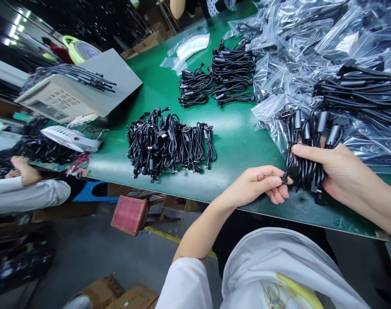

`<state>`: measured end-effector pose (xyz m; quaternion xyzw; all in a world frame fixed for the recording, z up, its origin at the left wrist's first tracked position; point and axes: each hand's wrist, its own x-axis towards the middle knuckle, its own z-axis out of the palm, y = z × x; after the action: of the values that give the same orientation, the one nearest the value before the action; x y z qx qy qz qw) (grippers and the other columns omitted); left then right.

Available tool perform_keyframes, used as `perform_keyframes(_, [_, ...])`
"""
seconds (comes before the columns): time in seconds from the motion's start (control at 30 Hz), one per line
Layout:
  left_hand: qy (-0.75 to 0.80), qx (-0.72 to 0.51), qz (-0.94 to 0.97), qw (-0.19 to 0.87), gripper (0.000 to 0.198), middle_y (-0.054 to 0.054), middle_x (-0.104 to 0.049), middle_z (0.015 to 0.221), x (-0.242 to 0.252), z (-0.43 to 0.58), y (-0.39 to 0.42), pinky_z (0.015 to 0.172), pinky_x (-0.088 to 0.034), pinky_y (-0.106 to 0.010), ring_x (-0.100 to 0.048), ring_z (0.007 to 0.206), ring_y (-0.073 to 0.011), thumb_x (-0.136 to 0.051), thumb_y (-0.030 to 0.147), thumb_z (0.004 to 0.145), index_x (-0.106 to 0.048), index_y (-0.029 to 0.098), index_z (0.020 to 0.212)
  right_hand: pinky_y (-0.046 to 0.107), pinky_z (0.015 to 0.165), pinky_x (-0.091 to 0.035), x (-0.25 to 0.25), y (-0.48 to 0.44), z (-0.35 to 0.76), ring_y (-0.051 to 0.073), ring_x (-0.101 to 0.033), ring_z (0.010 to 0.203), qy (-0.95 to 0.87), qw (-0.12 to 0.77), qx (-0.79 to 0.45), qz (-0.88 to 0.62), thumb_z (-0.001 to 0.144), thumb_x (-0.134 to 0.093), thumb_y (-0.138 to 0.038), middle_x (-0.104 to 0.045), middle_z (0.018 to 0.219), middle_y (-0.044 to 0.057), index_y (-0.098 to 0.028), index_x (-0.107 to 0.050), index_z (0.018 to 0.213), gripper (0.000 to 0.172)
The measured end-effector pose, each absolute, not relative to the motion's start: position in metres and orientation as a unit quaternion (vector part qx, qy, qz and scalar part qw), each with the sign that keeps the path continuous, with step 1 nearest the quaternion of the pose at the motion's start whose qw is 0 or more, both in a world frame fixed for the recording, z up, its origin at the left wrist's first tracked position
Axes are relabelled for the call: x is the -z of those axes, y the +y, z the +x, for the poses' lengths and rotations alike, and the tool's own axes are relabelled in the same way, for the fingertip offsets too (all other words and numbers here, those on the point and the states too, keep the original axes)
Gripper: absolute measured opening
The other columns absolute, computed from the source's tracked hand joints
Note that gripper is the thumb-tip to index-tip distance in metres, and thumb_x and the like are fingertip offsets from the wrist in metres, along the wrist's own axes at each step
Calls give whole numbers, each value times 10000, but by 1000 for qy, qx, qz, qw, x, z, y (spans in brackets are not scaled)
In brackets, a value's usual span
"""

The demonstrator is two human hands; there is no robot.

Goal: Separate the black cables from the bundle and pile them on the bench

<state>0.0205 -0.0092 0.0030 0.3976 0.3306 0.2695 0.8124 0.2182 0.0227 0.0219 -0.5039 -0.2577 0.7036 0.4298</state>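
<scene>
My right hand [333, 167] is wrapped round a bunch of coiled black cables [306, 146], holding it just above the near edge of the green table [237, 133]. My left hand [263, 184] pinches one cable end at the bottom left of that bunch, fingers pressed together. Connectors and ferrite beads stick up from the top of the bunch.
A row of coiled black cables [169, 143] lies left of my hands, two more piles [221, 73] farther back. Clear plastic bags [311, 38] with cables cover the right side. A grey device [82, 90] sits at the left; another person's arm [25, 189] rests there. A red stool [131, 214] stands below.
</scene>
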Motion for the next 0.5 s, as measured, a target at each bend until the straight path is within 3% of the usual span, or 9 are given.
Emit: perform_keyframes(0.5, [335,-266,401,811,511,-33,-717,785,-3,20,-9,628,-541,-230,-672,624,-102,-803,581,816,-670,127,1008,265,443,-574,-22,22,214,166,-630,535,-256,438,-693,-512,492,-971,-245,-695,628,-27,-246,-766,674,275])
